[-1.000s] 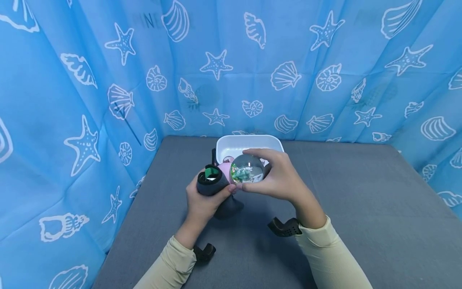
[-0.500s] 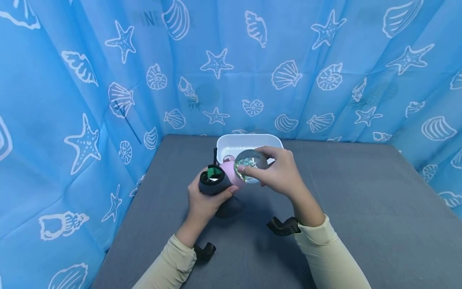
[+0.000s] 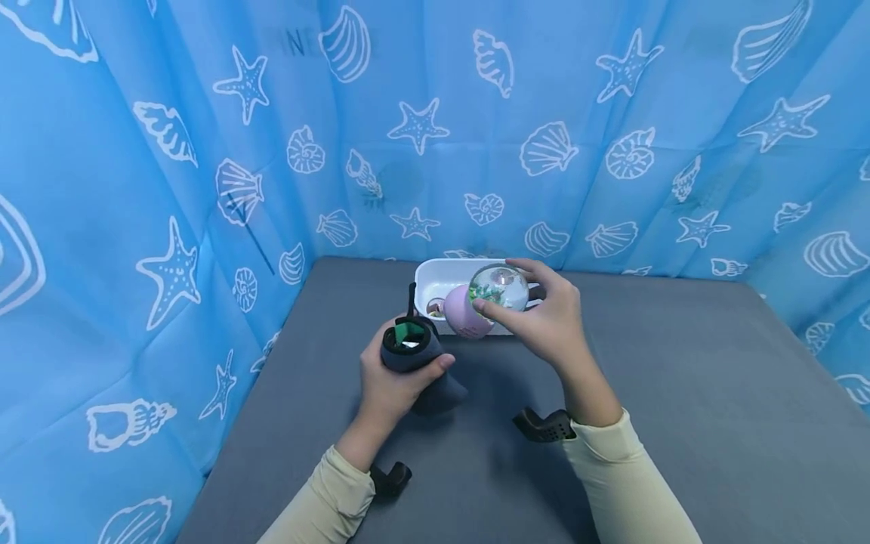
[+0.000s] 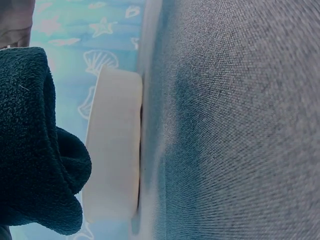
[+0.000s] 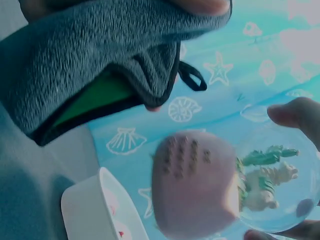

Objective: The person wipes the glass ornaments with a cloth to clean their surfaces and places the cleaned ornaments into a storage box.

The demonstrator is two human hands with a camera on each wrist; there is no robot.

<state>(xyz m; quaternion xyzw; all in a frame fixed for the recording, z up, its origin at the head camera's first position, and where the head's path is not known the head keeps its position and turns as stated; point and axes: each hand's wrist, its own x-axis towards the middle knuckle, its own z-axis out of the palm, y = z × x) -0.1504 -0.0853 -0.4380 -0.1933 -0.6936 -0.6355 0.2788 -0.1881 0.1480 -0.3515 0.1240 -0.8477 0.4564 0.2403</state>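
My right hand [image 3: 547, 321] grips a snow globe [image 3: 465, 313] by its clear ball, fingers and thumb on either side. Its pink base points left and overlaps the white tub in the head view. Green plants and a pale figure show inside the ball [image 5: 270, 175] in the right wrist view. My left hand [image 3: 394, 385] holds a bunched dark grey cloth [image 3: 406, 361] with black edging, a hanging loop and a green patch inside its fold. A gap separates the cloth [image 5: 125, 55] from the globe's base in the right wrist view.
A white tub [image 3: 433, 278] stands at the back of the grey table [image 3: 666, 378]. Inside it lies a small round item [image 3: 435, 307] with coloured bits. Behind the table hangs a blue curtain [image 3: 408, 181] printed with shells and starfish.
The snow globe has moved away from the cloth, to the right and toward the tub, in my right hand. My left hand still holds the cloth in nearly the same place.
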